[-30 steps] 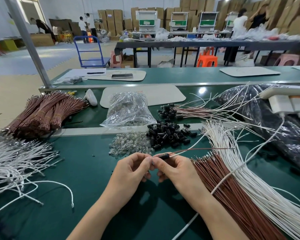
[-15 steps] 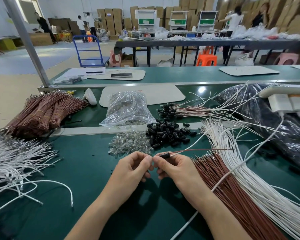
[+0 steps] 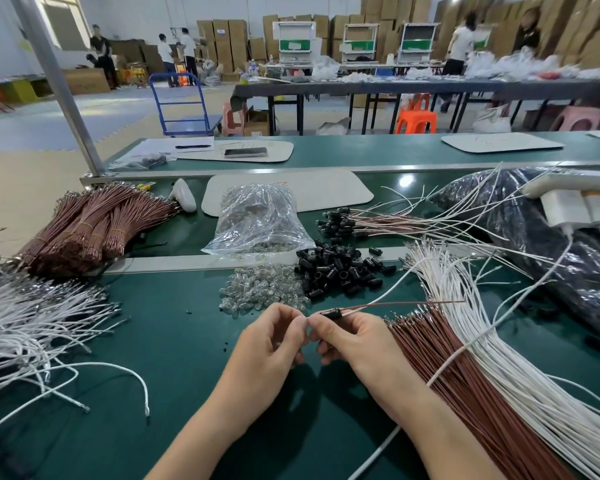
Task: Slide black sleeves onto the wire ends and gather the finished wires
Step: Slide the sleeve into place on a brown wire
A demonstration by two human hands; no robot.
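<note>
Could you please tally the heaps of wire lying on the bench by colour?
Brown: 2, tied bundles at left, loose brown wires at right.
White: 2, left white heap, right white heap.
Mixed, sleeved: 1, finished heap.
Total: 5.
The wires held by left hand and right hand are left out.

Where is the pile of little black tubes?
In the head view, the black sleeve pile lies mid-table, between clear bulbs (left) and white wires (right).

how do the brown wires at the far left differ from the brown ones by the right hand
The left brown wires are tied into bundles with yellow bands and piled up; the right brown wires lie loose, fanned flat beside white wires. Both are brown with metal-tipped ends.
</note>
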